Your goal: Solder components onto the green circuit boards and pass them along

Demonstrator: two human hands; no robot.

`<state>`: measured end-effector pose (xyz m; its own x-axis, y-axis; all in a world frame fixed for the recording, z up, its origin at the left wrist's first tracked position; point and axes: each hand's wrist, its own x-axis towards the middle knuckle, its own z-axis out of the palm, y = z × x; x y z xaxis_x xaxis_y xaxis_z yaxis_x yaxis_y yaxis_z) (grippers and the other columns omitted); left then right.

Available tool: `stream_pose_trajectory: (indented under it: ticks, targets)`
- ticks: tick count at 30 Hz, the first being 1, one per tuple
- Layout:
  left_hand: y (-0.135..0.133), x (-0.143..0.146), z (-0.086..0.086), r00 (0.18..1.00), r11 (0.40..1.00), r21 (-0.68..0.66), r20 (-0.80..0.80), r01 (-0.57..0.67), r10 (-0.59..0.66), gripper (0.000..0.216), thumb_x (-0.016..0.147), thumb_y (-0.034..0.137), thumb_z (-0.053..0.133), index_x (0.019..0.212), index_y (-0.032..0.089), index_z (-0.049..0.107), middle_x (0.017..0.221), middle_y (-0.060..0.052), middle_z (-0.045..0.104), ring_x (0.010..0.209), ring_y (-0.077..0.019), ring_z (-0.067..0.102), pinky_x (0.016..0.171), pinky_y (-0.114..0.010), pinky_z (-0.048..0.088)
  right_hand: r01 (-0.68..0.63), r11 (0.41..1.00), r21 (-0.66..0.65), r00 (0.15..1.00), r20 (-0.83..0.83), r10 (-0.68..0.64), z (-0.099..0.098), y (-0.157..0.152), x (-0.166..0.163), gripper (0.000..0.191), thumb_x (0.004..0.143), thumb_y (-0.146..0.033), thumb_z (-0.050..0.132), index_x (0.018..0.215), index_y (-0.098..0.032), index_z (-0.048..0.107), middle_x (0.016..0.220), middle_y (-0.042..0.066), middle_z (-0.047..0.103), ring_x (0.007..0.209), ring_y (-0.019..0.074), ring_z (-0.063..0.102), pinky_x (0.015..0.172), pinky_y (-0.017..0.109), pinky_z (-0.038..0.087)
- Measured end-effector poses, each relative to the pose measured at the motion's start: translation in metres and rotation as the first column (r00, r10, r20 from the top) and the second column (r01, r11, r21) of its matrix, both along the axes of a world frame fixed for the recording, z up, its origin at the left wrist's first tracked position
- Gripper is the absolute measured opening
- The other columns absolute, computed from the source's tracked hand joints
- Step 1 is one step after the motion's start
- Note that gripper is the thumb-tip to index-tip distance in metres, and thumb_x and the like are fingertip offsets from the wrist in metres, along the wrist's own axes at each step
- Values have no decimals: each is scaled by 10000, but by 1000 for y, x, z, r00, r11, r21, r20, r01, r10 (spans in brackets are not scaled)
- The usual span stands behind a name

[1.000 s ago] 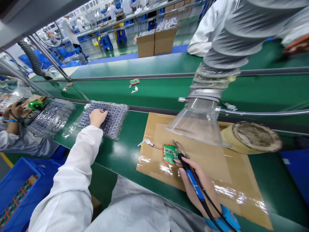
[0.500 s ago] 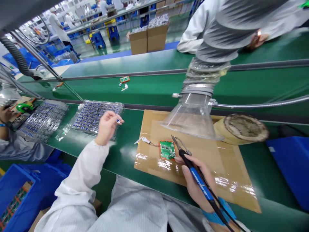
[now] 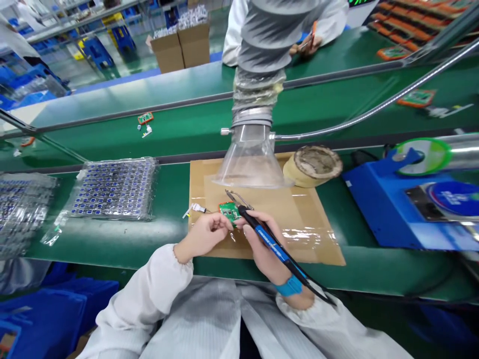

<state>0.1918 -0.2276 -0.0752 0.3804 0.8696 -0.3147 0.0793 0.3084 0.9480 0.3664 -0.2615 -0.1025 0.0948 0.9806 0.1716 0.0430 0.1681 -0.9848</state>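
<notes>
A small green circuit board [image 3: 229, 211] with an orange rim lies on a taped cardboard mat [image 3: 299, 219]; a thin wire runs from it to a white connector [image 3: 197, 209]. My left hand [image 3: 205, 234] is at the board's near left edge, fingers pinched together on a small part I cannot make out. My right hand [image 3: 262, 247] grips a blue and black soldering iron [image 3: 267, 238], its tip resting by the board's right side. A clear tray of small blue parts [image 3: 112, 188] sits to the left on the green bench.
A clear fume hood [image 3: 252, 162] on a grey duct hangs just behind the board. Beside it lies a round brown sponge holder [image 3: 314, 164]. A blue machine [image 3: 411, 207] stands at right. Another person in white works across the conveyor [image 3: 179, 124].
My left hand left the parts tray with a small blue part pinched in its fingers and came over to the circuit board. The view has swung to the right.
</notes>
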Motion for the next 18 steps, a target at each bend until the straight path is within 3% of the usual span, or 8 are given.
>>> stream_pose_trajectory:
  ticks: [4,8,10,12,16,18]
  targets:
    - [-2,-6,0,983,984,-2,31,179,-179,95,807,213,670,873,145,672,775,-20,646,726,-122,565,729,-259,463,-47,999,-6,999,20,47,-8,-2,0,338,925,-326,733,1236,-309,601,1063,21,769,936,176,744,883,353,601]
    - [-7,-11,-1,966,966,-28,-8,257,-258,305,1008,391,495,1024,148,680,841,-66,716,803,-167,670,816,-315,532,-41,999,-6,998,42,41,-9,-2,1,342,916,-313,740,1231,-308,607,1054,21,768,916,173,734,865,349,599]
    - [-9,-13,0,969,975,84,-154,205,-191,346,1041,408,442,1143,163,664,800,-48,715,787,-169,674,831,-326,536,-33,999,0,998,47,33,-8,-1,1,329,918,-309,735,1221,-304,608,1046,20,768,915,171,735,863,343,598]
    - [-11,-16,1,956,960,243,-286,140,-68,291,1019,361,510,1206,179,638,822,-36,711,804,-171,667,846,-329,532,-30,1000,8,999,43,30,-7,-1,1,322,925,-299,725,1221,-299,600,1046,20,768,925,168,738,882,343,594]
    - [-12,-30,0,959,882,468,-269,53,85,422,886,229,698,1288,196,575,1168,-102,692,1103,-221,649,1000,-369,504,-9,1000,10,1000,28,9,-8,0,1,303,935,-290,710,1215,-287,596,1037,25,770,946,172,743,911,351,588]
    - [-14,-39,-2,944,844,536,-280,4,173,433,876,171,684,1293,204,572,1177,-99,673,1090,-212,636,978,-362,506,2,1000,4,1000,24,-3,-9,0,1,297,935,-293,709,1210,-281,598,1030,29,769,959,180,744,918,361,588]
